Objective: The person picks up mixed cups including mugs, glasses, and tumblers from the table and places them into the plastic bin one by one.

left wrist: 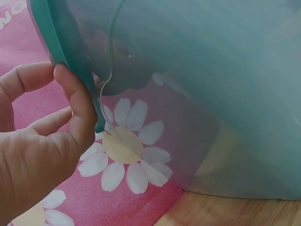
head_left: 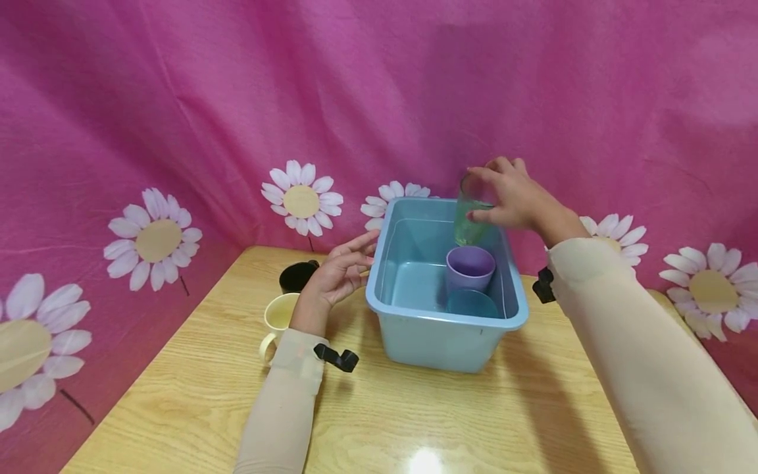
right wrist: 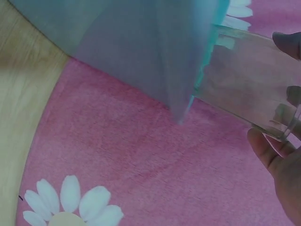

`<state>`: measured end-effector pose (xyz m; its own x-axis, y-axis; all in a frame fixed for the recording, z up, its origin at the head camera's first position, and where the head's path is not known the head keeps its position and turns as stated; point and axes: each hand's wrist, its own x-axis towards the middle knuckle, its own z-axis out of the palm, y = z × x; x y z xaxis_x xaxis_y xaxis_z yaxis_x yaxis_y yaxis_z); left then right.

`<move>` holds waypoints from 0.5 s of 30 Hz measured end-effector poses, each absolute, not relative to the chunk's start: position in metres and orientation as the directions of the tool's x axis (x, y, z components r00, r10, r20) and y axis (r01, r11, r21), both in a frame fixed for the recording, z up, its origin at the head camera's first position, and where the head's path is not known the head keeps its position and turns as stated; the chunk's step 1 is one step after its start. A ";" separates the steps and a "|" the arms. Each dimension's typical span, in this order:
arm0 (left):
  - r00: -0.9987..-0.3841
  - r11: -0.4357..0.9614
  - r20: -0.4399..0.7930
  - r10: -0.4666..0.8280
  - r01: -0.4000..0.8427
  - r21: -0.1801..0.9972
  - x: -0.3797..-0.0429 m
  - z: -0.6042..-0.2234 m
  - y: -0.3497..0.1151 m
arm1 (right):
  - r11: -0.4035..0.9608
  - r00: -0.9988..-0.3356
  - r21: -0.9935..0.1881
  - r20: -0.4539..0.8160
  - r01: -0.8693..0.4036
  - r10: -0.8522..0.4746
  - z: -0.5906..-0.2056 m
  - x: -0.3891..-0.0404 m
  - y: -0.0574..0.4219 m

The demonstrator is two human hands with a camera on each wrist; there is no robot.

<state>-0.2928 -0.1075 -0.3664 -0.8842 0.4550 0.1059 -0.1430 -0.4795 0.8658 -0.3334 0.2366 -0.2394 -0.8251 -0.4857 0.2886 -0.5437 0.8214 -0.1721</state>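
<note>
A light blue plastic basin (head_left: 441,342) stands on the wooden table. My right hand (head_left: 512,194) grips a clear glass tumbler (head_left: 466,227) near its top, its lower end inside the basin's back right corner. In the right wrist view, fingers and thumb hold the tumbler (right wrist: 244,77) around one end. A purple cup (head_left: 470,266) and a teal cup (head_left: 472,303) are in the basin's right side. Against the basin's left rim, my left hand (head_left: 340,270) rests its fingertips; the left wrist view shows them touching the rim (left wrist: 77,56).
Left of the basin, beside my left forearm, are a cream mug (head_left: 279,316) and a black mug (head_left: 296,276). A pink cloth (head_left: 379,99) with daisies hangs behind and beside the table (head_left: 379,421).
</note>
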 end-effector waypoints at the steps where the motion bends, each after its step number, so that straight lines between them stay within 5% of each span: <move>1: -0.884 -0.477 0.104 0.456 -0.144 0.867 -0.293 -0.367 -0.107 | 0.825 -0.830 -0.171 0.279 -0.538 -0.483 -0.242 -0.334 0.237; 15: -0.886 -0.488 0.094 0.454 -0.159 0.858 -0.292 -0.368 -0.108 | 0.824 -0.837 -0.185 0.243 -0.536 -0.490 -0.268 -0.343 0.240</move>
<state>-0.2923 -0.1077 -0.3680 -0.8862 0.4538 0.0938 -0.1593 -0.4883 0.8580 -0.3427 0.2401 -0.2683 -0.8372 -0.4898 0.2433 -0.5357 0.8239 -0.1847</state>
